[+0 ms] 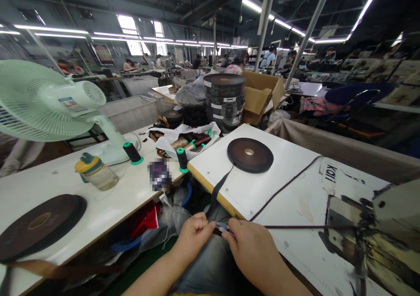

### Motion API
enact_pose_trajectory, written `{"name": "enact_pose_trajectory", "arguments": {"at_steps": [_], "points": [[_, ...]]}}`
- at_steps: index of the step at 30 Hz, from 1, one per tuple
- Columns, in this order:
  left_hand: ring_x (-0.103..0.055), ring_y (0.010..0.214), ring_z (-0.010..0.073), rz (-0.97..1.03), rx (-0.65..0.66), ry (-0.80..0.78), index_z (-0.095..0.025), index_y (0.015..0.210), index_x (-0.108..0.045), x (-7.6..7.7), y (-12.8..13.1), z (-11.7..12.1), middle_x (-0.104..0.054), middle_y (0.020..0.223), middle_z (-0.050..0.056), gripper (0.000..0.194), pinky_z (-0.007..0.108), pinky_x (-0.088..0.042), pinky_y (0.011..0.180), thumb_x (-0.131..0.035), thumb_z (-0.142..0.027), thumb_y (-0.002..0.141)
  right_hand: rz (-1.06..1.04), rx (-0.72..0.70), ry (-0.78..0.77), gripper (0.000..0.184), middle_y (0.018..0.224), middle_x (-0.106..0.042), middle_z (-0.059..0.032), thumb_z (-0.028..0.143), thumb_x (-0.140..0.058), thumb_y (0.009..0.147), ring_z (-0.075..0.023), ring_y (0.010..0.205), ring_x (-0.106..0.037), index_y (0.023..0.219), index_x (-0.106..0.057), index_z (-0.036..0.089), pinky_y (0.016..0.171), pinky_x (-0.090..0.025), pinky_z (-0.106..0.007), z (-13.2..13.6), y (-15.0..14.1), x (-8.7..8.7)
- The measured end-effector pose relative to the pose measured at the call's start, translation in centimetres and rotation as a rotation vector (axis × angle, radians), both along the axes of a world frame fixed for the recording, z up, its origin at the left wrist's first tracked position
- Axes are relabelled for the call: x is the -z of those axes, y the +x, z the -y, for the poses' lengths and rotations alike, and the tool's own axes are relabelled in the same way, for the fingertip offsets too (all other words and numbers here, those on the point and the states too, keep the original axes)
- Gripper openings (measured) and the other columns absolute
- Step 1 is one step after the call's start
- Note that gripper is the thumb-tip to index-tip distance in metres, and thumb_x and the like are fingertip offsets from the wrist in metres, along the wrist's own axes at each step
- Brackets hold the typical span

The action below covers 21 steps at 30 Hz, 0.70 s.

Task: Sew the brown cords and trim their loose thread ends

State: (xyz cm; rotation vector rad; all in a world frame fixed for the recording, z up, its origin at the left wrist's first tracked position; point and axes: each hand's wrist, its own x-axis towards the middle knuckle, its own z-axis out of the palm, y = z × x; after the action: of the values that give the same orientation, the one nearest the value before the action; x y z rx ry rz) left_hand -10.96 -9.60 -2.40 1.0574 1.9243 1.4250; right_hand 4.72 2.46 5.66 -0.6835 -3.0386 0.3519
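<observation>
My left hand point(193, 235) and my right hand point(254, 248) meet at the front edge of the white sewing table point(288, 169), fingers pinched together on a thin dark tape point(295, 227). The tape runs right from my fingers toward the sewing machine point(377, 230). A wider black strap point(218, 191) drops off the table edge from a flat dark tape roll point(250, 154) and reaches down to my hands. A small pale piece shows between my fingertips; I cannot make out what it is.
A green desk fan point(42, 101), a drinking bottle point(96, 171), two black thread cones point(133, 153) and another flat tape roll point(41, 224) sit on the left table. Stacked black rolls point(225, 99), a cardboard box point(262, 95) and a bag of spools point(187, 141) stand behind. People work far back.
</observation>
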Motion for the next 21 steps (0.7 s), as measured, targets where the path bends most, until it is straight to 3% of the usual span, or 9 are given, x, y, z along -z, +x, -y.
{"name": "enact_pose_trajectory", "arguments": {"at_steps": [5, 10, 12, 14, 16, 17, 19, 21], "points": [[-0.043, 0.063, 0.0147, -0.047, 0.032, -0.107, -0.022, 0.05, -0.03, 0.3, -0.3, -0.1, -0.039, 0.063, 0.0, 0.066, 0.03, -0.038, 0.064, -0.048, -0.071, 0.091, -0.007, 0.0, 0.034, 0.021, 0.08, -0.07, -0.0011, 0.019, -0.056, 0.105, -0.0246, 0.076, -0.069, 0.085, -0.062, 0.023, 0.064, -0.035, -0.035, -0.1, 0.1, 1.0], [-0.056, 0.073, 0.0194, -0.15, 0.065, -0.35, -0.022, 0.052, -0.036, 2.1, -1.7, 0.4, -0.05, 0.071, 0.003, 0.053, 0.033, -0.045, 0.073, -0.048, -0.057, 0.091, -0.067, 0.057, -0.011, 0.019, 0.084, -0.071, -0.0005, 0.025, -0.054, 0.107, -0.0243, 0.078, -0.069, 0.089, -0.059, 0.024, 0.065, -0.037, -0.035, -0.9, 0.7, 2.3], [-0.063, 0.082, 0.0255, -0.204, 0.062, -0.499, -0.021, 0.058, -0.05, 3.0, -2.6, 1.2, -0.06, 0.082, 0.008, 0.038, 0.038, -0.047, 0.08, -0.062, -0.047, 0.083, -0.104, 0.098, -0.045, 0.017, 0.086, -0.071, -0.0008, 0.027, -0.053, 0.106, -0.0242, 0.079, -0.069, 0.09, -0.057, 0.025, 0.066, -0.037, -0.034, -1.2, 1.1, 2.8], [-0.066, 0.097, 0.0381, -0.254, 0.045, -0.652, -0.017, 0.075, -0.066, 3.5, -3.3, 2.2, -0.067, 0.104, 0.018, 0.024, 0.05, -0.048, 0.087, -0.078, -0.035, 0.065, -0.16, 0.131, -0.072, 0.018, 0.084, -0.07, -0.0009, 0.031, -0.05, 0.107, -0.0239, 0.077, -0.069, 0.09, -0.054, 0.025, 0.065, -0.038, -0.033, -1.5, 1.7, 3.2], [-0.063, 0.107, 0.051, -0.289, 0.046, -0.764, -0.013, 0.093, -0.072, 3.7, -3.7, 3.0, -0.065, 0.121, 0.028, 0.045, 0.062, -0.047, 0.089, -0.084, -0.022, 0.05, -0.243, 0.162, -0.088, 0.022, 0.08, -0.067, -0.0008, 0.036, -0.045, 0.107, -0.0235, 0.074, -0.067, 0.089, -0.051, 0.026, 0.063, -0.037, -0.033, -1.9, 2.4, 3.5], [-0.063, 0.108, 0.0532, -0.303, 0.067, -0.788, -0.012, 0.097, -0.073, 3.6, -3.8, 3.2, -0.065, 0.122, 0.029, 0.05, 0.064, -0.046, 0.089, -0.084, -0.018, 0.049, -0.295, 0.186, -0.09, 0.024, 0.077, -0.065, -0.0006, 0.038, -0.043, 0.107, -0.0233, 0.072, -0.066, 0.088, -0.05, 0.026, 0.061, -0.036, -0.032, -2.1, 2.7, 3.6], [-0.066, 0.107, 0.0477, -0.328, 0.152, -0.754, -0.016, 0.097, -0.074, 3.1, -3.7, 3.0, -0.07, 0.115, 0.023, 0.038, 0.06, -0.047, 0.092, -0.08, -0.02, 0.059, -0.375, 0.256, -0.108, 0.027, 0.072, -0.062, -0.0001, 0.043, -0.04, 0.106, -0.0228, 0.068, -0.064, 0.086, -0.048, 0.027, 0.059, -0.035, -0.031, -2.6, 3.5, 3.5], [-0.068, 0.103, 0.0367, -0.341, 0.255, -0.644, -0.02, 0.087, -0.072, 2.2, -3.1, 2.2, -0.072, 0.104, 0.015, 0.013, 0.049, -0.049, 0.094, -0.071, -0.025, 0.076, -0.415, 0.35, -0.148, 0.029, 0.071, -0.06, 0.0005, 0.048, -0.043, 0.104, -0.0217, 0.066, -0.061, 0.083, -0.046, 0.027, 0.058, -0.035, -0.03, -3.2, 4.2, 3.1]]}}
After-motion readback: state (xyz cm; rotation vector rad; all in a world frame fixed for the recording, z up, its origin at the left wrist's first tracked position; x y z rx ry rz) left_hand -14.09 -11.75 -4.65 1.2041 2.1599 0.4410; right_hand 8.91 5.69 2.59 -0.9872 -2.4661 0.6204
